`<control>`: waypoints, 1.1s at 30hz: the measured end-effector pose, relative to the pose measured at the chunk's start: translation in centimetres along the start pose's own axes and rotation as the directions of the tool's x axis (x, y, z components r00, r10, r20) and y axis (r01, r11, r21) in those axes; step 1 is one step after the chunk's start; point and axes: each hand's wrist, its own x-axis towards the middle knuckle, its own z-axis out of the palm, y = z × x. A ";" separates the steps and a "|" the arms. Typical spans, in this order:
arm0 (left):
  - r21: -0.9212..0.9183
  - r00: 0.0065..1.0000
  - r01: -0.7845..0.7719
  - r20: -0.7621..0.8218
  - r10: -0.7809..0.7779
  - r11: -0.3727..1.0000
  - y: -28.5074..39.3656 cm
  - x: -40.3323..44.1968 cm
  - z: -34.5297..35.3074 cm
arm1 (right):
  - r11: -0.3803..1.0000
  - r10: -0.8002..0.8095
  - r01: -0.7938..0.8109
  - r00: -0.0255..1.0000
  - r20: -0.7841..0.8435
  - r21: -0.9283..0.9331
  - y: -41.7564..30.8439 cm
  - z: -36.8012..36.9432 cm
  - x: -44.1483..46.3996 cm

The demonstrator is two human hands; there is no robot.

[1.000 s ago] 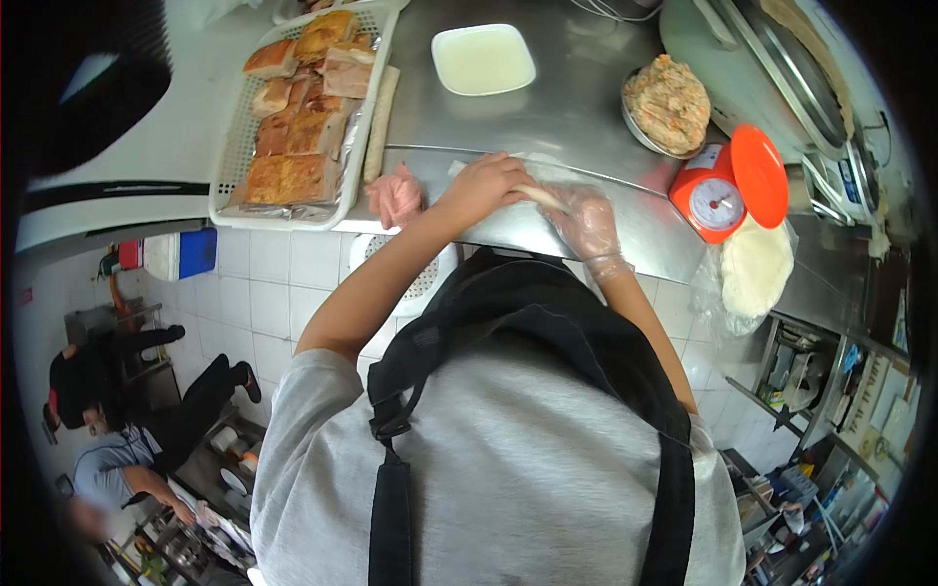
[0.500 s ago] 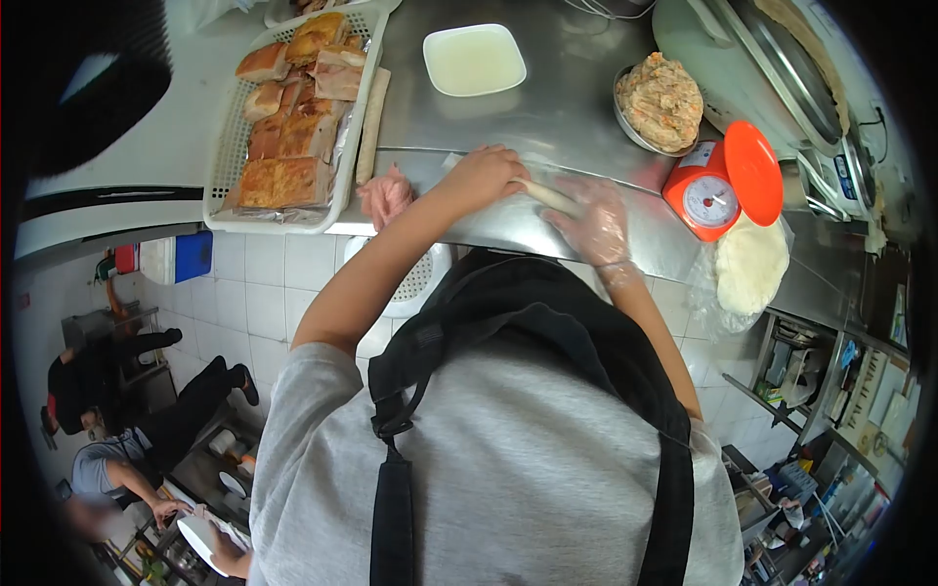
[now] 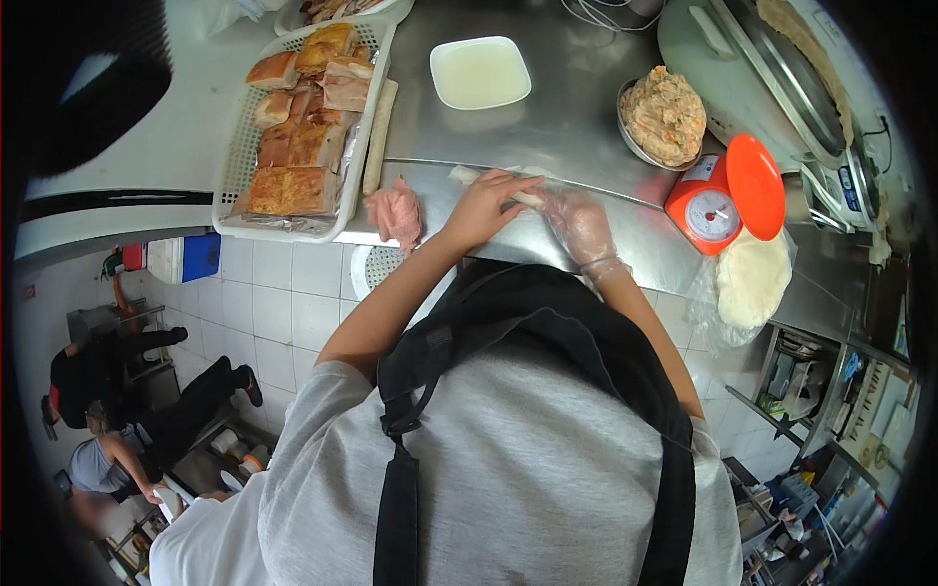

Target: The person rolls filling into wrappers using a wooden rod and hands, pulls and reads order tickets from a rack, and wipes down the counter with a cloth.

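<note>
My bare left hand (image 3: 489,207) is at the counter's front edge, its fingers and thumb around the left part of a thin, pale roll (image 3: 529,199) that looks like an uncooked spring roll. Across from it, my right hand (image 3: 578,227), in a clear plastic glove, closes over the roll's other end, hiding much of it. A whitish strip (image 3: 463,175) lies just beyond my left fingers. Left of that hand, a crumpled pink cloth (image 3: 395,212) hangs at the edge. Behind the hands stands a square white dish (image 3: 480,73) of pale liquid.
At the left is a white plastic basket (image 3: 227,186) of browned meat slabs, with a long pale rod (image 3: 380,137) beside it. A bowl of orange-flecked filling (image 3: 664,115), a red scale (image 3: 705,210) and round white wrappers (image 3: 752,278) are at the right. Other people work behind me.
Both hands have come closer together over the roll, so less of it shows. My left hand has shifted its fingers forward. The view has tilted slightly, and a white-clothed person appears behind me.
</note>
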 end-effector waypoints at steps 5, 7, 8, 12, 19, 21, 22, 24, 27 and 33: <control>-0.010 1.000 -0.010 0.023 0.010 1.000 -0.8 0.7 -0.1 | 0.998 0.049 -0.049 0.999 0.003 -0.025 -0.1 -0.3 0.8; 0.009 0.999 -0.008 0.050 0.007 1.000 -1.3 0.9 -0.1 | 0.999 0.006 -0.007 1.000 -0.018 -0.046 -0.5 -0.7 1.1; 0.016 0.998 -0.008 0.065 0.007 1.000 -1.6 1.1 -0.1 | 0.998 -0.043 0.041 0.997 -0.060 -0.038 -0.8 -0.9 0.9; 0.044 0.993 0.001 0.116 -0.006 0.999 -2.2 1.7 -0.1 | 0.993 -0.116 0.114 0.989 -0.095 -0.029 -0.5 -0.4 0.3; 0.013 1.000 0.019 -0.006 -0.019 1.000 -1.1 2.1 -0.6 | 0.998 -0.002 -0.002 0.998 -0.056 -0.068 0.0 0.3 0.2; 0.000 0.999 0.024 -0.035 -0.024 1.000 -0.7 1.8 -0.8 | 0.993 0.046 -0.048 0.999 -0.023 -0.107 -0.1 0.1 0.3; -0.027 0.998 0.052 -0.024 -0.053 0.998 -0.6 1.6 -0.8 | 0.993 0.052 -0.055 0.998 -0.030 -0.100 0.1 0.2 0.3; -0.046 0.998 0.066 -0.017 -0.067 0.997 -0.7 1.5 -0.8 | 0.995 0.058 -0.061 0.997 -0.043 -0.084 0.7 0.3 0.7; -0.032 0.999 0.036 -0.018 -0.036 0.999 -1.4 1.7 -0.8 | 0.994 0.091 -0.093 0.995 -0.038 -0.061 0.8 -0.3 1.0; 0.001 0.997 0.024 0.068 -0.024 1.000 -2.9 3.0 -0.7 | 0.996 -0.073 0.066 0.989 -0.128 -0.056 0.1 -1.5 0.7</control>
